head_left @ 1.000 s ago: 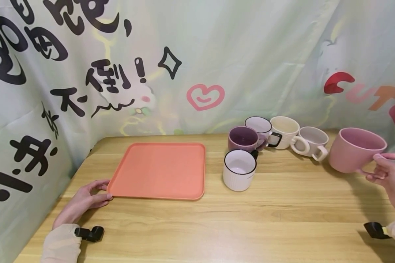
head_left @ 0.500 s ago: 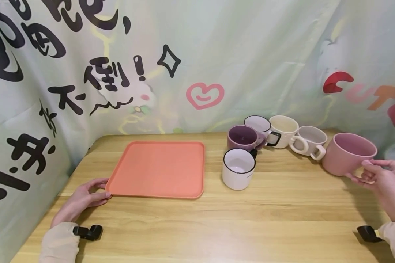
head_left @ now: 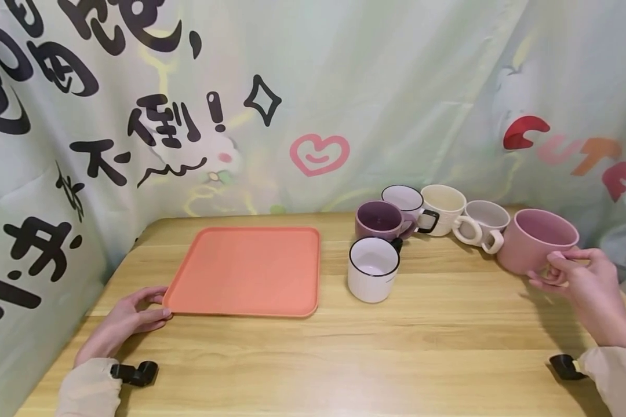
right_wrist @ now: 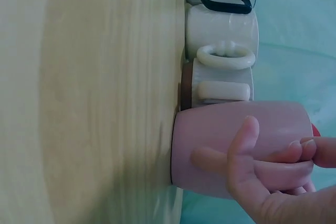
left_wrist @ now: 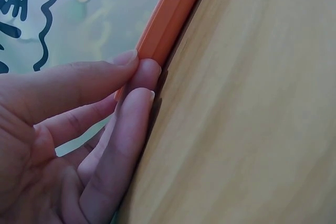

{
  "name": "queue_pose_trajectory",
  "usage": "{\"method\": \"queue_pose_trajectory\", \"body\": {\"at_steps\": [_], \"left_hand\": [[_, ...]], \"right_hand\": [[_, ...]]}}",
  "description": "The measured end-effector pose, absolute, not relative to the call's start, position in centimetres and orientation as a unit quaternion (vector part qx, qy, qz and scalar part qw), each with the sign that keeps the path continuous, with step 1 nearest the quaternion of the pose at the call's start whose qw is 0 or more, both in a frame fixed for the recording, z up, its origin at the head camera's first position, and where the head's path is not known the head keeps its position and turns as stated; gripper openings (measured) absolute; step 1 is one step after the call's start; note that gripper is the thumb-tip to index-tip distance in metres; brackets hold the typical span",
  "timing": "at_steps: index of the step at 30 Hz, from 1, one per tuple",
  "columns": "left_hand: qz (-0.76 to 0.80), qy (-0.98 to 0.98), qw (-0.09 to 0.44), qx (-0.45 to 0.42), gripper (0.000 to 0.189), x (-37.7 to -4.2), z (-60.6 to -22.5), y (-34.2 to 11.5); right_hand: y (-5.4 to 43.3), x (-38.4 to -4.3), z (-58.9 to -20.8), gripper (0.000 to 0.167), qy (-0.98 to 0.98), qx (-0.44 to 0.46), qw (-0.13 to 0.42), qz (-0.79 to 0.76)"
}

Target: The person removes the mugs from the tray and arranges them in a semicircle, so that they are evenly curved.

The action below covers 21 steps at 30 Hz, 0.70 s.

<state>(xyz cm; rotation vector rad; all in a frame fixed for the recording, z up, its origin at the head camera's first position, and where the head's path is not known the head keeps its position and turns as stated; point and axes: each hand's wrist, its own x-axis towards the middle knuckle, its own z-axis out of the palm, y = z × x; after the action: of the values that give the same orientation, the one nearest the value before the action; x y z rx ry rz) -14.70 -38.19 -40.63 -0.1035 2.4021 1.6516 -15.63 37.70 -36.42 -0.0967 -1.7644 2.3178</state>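
Note:
At the table's left, my left hand pinches the near left corner of an orange tray. The left wrist view has the thumb on the rim and the fingertips tucked against its underside. On the right, my right hand holds a large pink mug by its handle. Close up, the fingers wrap the pink handle, and the mug's base is at the tabletop. A light grey mug is right beside the pink one, its pale handle turned toward the front.
A cream mug, a black-rimmed white mug and a purple mug stand in the back row. Nearer is a ribbed white mug with a black rim. A printed curtain hangs behind the wooden table.
My right hand has brought the pink mug leftward and down, up beside the light grey mug. The left hand keeps its pinch on the tray, which stays put on the table.

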Motion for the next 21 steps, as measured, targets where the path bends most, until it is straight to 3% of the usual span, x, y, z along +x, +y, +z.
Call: {"method": "queue_pose_trajectory", "body": {"at_steps": [5, 12, 17, 19, 21], "left_hand": [[0.565, 0.816, 0.115, -0.037, 0.074, -14.6, -40.6, -38.3], [0.553, 0.823, 0.122, -0.032, 0.074, -14.5, -40.1, -38.3], [0.514, 0.848, 0.132, -0.008, 0.071, -14.6, -39.3, -38.1], [0.483, 0.866, 0.124, -0.001, 0.069, -14.5, -38.5, -38.1], [0.426, 0.9, 0.089, 0.012, 0.064, -14.4, -37.6, -38.0]], "right_hand": [[37.8, -15.9, -36.3, 0.021, -0.604, -0.026, 0.106, 0.789], [37.7, -15.6, -36.1, 0.006, -0.641, -0.028, 0.114, 0.758], [39.2, -15.6, -36.2, 0.009, -0.731, -0.041, 0.093, 0.675], [41.4, -16.2, -37.4, 0.004, -0.783, -0.041, 0.129, 0.607], [43.7, -17.1, -38.4, 0.011, -0.825, -0.048, 0.195, 0.528]]}}
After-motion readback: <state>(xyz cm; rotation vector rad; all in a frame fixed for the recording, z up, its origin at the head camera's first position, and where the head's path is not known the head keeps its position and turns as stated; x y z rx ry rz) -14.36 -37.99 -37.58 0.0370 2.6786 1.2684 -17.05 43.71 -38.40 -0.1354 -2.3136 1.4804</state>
